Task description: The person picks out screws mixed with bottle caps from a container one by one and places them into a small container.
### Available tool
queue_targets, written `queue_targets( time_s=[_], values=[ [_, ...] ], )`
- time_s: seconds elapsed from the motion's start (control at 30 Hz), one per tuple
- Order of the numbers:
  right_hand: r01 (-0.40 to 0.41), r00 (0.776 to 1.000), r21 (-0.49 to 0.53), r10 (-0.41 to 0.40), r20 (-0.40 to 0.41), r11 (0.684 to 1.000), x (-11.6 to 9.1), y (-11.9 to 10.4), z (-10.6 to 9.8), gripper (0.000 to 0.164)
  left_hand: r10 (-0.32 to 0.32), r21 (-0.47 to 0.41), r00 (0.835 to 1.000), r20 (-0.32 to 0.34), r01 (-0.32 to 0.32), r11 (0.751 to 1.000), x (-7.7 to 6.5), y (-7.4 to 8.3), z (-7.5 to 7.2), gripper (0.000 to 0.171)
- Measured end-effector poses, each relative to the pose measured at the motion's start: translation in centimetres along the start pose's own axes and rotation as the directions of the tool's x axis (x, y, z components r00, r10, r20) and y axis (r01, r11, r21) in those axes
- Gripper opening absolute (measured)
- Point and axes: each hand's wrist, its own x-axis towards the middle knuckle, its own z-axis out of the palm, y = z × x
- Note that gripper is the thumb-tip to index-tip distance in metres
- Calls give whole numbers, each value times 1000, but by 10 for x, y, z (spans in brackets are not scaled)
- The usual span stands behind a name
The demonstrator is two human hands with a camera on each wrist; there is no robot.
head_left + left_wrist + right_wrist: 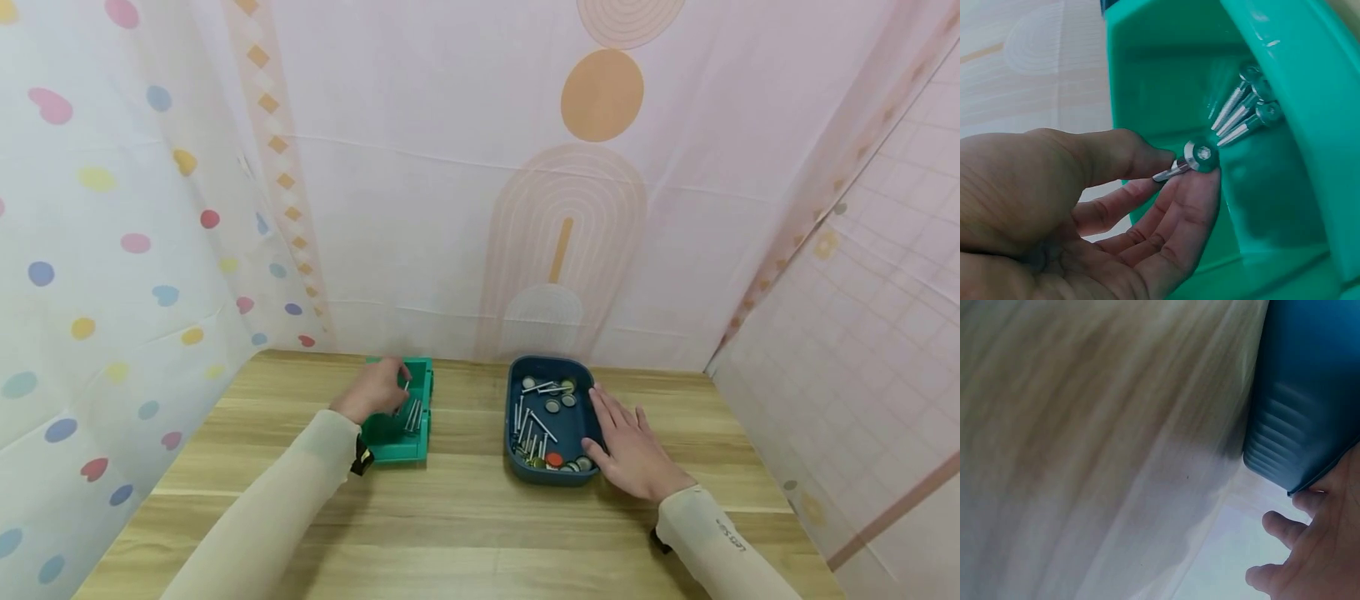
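Observation:
Over the green bin [397, 452] on the left, my left hand [377, 389] pinches a silver bolt [1192, 159] between thumb and fingers, its round socket head facing the wrist camera. Below it, several similar bolts [1241, 106] lie side by side on the bin's floor. To the right, a dark blue tray [551, 479] holds loose bolts [542, 425], metal bottle caps [552, 406] and a red cap [554, 459]. My right hand [633, 450] rests against the tray's right rim with its fingers extended. In the right wrist view, fingers touch the blue tray's edge [1310, 425].
Both containers stand on a wood-grain table [465, 525], near its back edge. A patterned cloth [420, 208] hangs directly behind them. More cloth hangs at the left [135, 317] and right sides. A stretch of tabletop separates the bin from the tray.

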Motion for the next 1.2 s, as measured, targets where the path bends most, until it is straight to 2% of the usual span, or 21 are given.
queue_targets(
  time_s=[0.13,0.37,0.5,0.67,0.93,1.1,1.2],
  values=[
    [2,1000,-1,-2,-3,1000,0,0,1,87,-15,44,1000,16,14,999,6,-1,4,42],
    [8,1000,-5,-8,-3,1000,2,0,4,86,-28,82,998,49,24,996,61,-47,23,41],
    [8,1000,-4,-9,-3,1000,1,-1,4,86,-55,90,996,65,49,995,56,-42,24,43],
    [13,1000,-6,-13,-12,1000,1,-1,5,86,-63,104,996,70,56,993,42,-28,21,45],
    [16,1000,-2,-16,-17,1000,0,-3,5,87,-105,95,991,80,97,991,40,-26,22,41],
    [11,1000,7,-11,-11,1000,1,-4,5,88,-91,77,992,83,85,993,39,-28,21,41],
    [10,1000,8,-10,-10,1000,1,-4,5,88,-77,90,995,71,70,993,29,-21,18,41]
  ],
)
